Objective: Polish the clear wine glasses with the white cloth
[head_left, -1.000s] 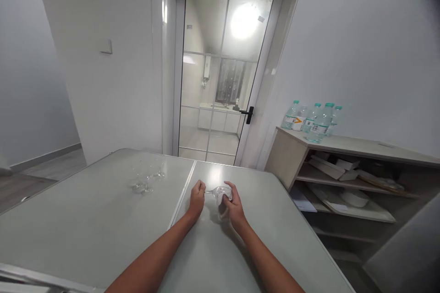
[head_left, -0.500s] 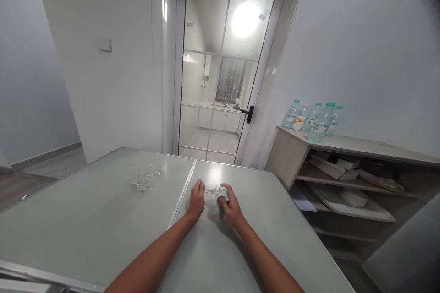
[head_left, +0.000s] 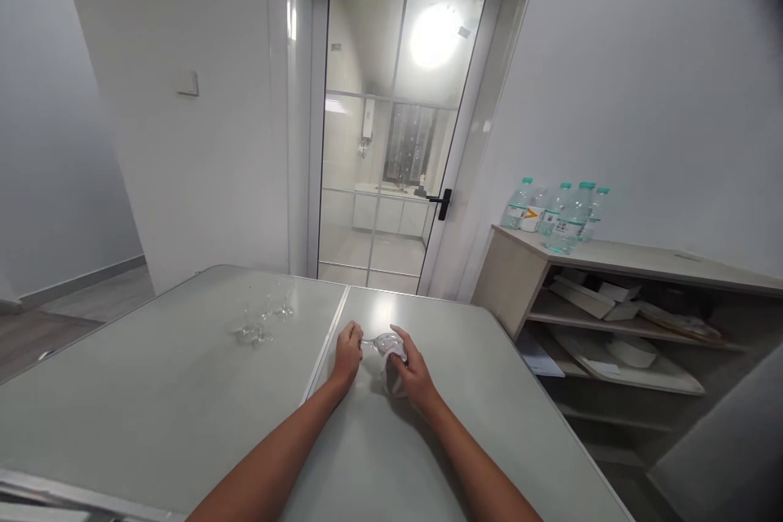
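Note:
A clear stemmed glass (head_left: 385, 340) lies sideways in the air above the table, its stem pointing left and its bowl right. My left hand (head_left: 348, 352) is closed around the foot end of the stem. Against the bowl my right hand (head_left: 413, 367) presses a pale cloth (head_left: 393, 375), fingers curled over it and part of the cloth hanging below. Several more clear stemmed glasses (head_left: 257, 330) are on the left part of the table; their outlines blend into the surface, so how each one sits is hard to tell.
The light grey table (head_left: 183, 400) has a metal seam (head_left: 324, 351) across it. To the right stands a wooden shelf unit (head_left: 519, 253) with several plastic bottles (head_left: 568, 220) on top and papers and boxes inside. A glass door (head_left: 379, 139) closes off the far side.
My right hand has shifted slightly on the glass, and more of the bowl and the hanging cloth now shows. My left hand keeps its hold on the stem, almost unmoved.

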A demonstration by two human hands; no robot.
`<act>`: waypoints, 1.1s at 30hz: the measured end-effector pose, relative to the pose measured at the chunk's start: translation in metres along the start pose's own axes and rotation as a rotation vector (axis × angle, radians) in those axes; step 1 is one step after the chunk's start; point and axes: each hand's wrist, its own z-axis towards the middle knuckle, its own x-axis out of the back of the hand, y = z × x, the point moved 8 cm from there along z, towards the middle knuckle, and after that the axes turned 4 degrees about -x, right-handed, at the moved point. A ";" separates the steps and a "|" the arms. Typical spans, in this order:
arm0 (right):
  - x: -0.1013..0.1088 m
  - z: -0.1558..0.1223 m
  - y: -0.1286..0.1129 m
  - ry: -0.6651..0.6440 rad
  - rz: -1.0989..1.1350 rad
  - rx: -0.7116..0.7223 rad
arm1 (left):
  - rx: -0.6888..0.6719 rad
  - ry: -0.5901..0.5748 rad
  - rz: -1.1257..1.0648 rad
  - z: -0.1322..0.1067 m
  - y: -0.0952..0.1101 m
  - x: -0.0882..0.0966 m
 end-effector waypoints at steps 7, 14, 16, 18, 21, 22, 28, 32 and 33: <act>0.004 0.006 0.007 -0.067 0.064 -0.027 | -0.069 -0.015 0.000 -0.005 0.013 -0.005; 0.004 0.005 0.000 -0.025 0.057 -0.029 | -0.124 -0.004 0.071 -0.010 0.021 -0.003; -0.001 0.004 0.000 -0.032 0.078 -0.049 | -0.114 0.009 0.085 -0.009 0.019 -0.001; -0.004 0.003 -0.001 -0.038 0.098 -0.063 | -0.105 0.016 0.092 -0.007 0.017 0.000; -0.006 0.003 -0.002 -0.034 0.107 -0.057 | -0.104 0.017 0.091 -0.005 0.014 0.000; -0.006 0.004 -0.001 -0.027 0.113 -0.055 | -0.105 0.018 0.088 -0.005 0.013 0.000; 0.000 0.004 0.006 0.069 0.320 -0.122 | -0.091 0.015 0.054 -0.004 0.011 0.000; 0.003 0.003 0.017 0.142 0.502 -0.216 | -0.117 0.016 0.079 -0.005 0.017 0.000; 0.003 0.003 0.020 0.155 0.541 -0.240 | -0.141 0.013 0.098 -0.006 0.021 -0.001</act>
